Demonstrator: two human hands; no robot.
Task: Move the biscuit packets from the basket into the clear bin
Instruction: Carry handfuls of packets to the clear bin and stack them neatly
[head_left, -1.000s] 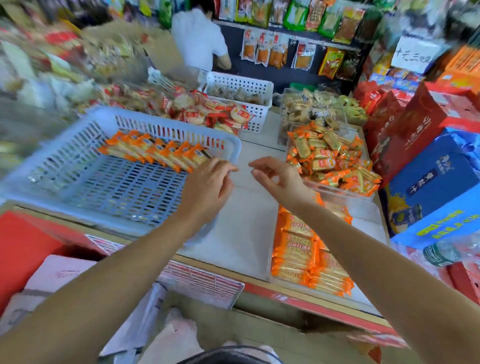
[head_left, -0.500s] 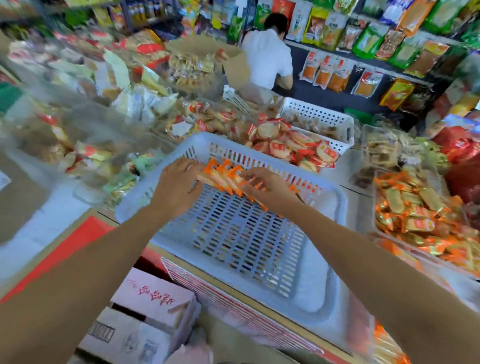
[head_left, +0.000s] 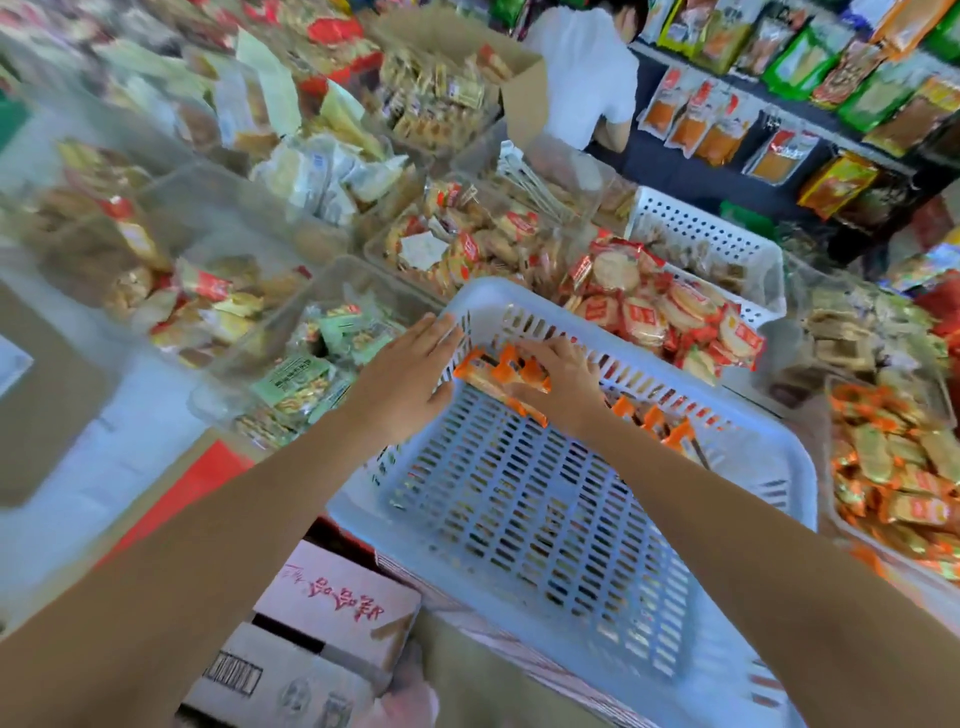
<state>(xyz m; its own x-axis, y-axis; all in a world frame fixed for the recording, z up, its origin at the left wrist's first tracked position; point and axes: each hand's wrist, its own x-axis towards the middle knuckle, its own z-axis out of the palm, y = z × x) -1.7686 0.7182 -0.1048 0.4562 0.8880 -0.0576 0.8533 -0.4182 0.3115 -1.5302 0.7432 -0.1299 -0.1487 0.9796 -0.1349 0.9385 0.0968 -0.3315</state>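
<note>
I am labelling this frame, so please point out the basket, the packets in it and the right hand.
basket (head_left: 545, 519), head view, bare slotted floor.
packets (head_left: 485, 371), head view, orange wrapper beside the fingers.
right hand (head_left: 566, 376), head view, back of the hand.

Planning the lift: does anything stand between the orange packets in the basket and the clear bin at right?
Only the right wall of the basket lies between the biscuit packets under the right hand and the clear bin; nothing else visible blocks that path.

The right hand (head_left: 563, 382) covers part of the biscuit packets (head_left: 480, 371). The clear bin (head_left: 829, 457) runs off the right edge.
</note>
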